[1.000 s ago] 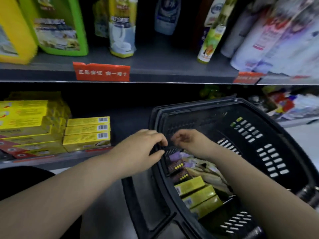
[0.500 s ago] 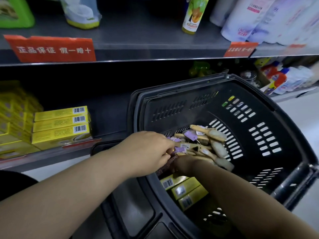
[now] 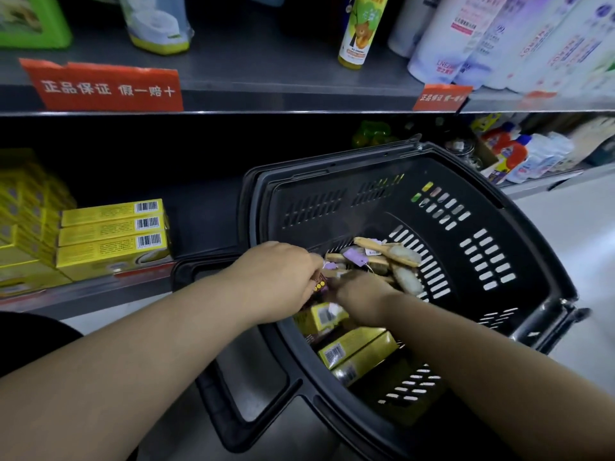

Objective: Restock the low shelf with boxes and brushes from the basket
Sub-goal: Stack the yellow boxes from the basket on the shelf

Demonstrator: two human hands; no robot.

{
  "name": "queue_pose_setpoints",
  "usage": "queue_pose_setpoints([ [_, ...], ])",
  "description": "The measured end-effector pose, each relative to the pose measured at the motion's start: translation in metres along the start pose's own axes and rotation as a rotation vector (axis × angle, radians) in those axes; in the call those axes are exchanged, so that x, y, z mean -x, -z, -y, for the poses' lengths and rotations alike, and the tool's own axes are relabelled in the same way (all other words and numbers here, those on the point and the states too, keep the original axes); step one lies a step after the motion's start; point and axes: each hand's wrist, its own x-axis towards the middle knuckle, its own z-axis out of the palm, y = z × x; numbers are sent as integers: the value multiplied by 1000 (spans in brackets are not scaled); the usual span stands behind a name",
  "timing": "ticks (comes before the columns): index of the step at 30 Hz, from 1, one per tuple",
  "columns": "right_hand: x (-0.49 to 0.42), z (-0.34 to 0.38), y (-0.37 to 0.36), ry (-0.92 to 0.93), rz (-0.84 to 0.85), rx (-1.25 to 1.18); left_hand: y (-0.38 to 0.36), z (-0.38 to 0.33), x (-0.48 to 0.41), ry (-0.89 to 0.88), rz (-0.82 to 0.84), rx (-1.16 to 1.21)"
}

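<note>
1. At the far left of the low shelf (image 3: 100,294), a blurred yellow pile (image 3: 26,221) stands taller than the goods beside it.
2. Just right of it, a stack (image 3: 111,234) of three flat yellow boxes sits at the shelf's front edge, with the barcodes facing out.
3. Above, a red label (image 3: 103,86) with white characters is stuck to the lip of the upper shelf (image 3: 266,101).
4. The left hand (image 3: 276,277) reaches over the near-left rim of the basket. Its fingers are curled down, pinching a dark box (image 3: 320,285) with yellow dots on its end.
5. The right hand (image 3: 361,291) is just beside the left one, about touching it, and lower in the basket. Its fingers are hidden under the goods, so I cannot tell whether it grips anything.
6. Below the right forearm, loose boxes (image 3: 357,347), yellow with barcodes, lie tilted on the near side of the basket floor.
7. Beyond the hands, wooden brushes (image 3: 389,257) with purple tags are heaped against the far side.
8. The black basket (image 3: 499,227) sits on the floor in front of the low shelf, its far rim close to it.
9. Far right, white bottles (image 3: 499,44) crowd the upper shelf.
</note>
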Motion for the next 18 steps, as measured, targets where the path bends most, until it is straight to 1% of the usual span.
queue_pose_setpoints([
  [2,21,-11,24,-53,-258,-107,1,-3,-4,83,-50,131],
  [4,47,-17,42,-57,-555,-190,7,-5,-11,209,-136,399],
  [6,67,-18,49,-65,-836,-189,15,-6,-17,370,-176,758],
  [8,71,-17,52,-55,-1038,-166,20,-9,-19,494,-106,1248],
  [9,69,-17,52,-44,-1097,-167,23,-13,-19,538,-47,1448],
  [10,66,-16,51,-33,-1125,-174,25,-15,-19,570,-9,1573],
  [11,63,-14,49,-21,-1133,-192,26,-17,-18,588,0,1639],
  [13,55,-13,41,-16,-1103,-294,24,-20,-18,600,-44,1665],
  [14,51,-14,36,-57,-1064,-376,22,-20,-18,603,-81,1649],
  [16,41,-20,26,-273,-906,-567,18,-18,-18,609,-129,1583],
  [17,36,-25,20,-409,-755,-597,17,-17,-17,609,-139,1548],
  [18,30,-30,12,-520,-534,-558,16,-16,-16,606,-144,1521],
])
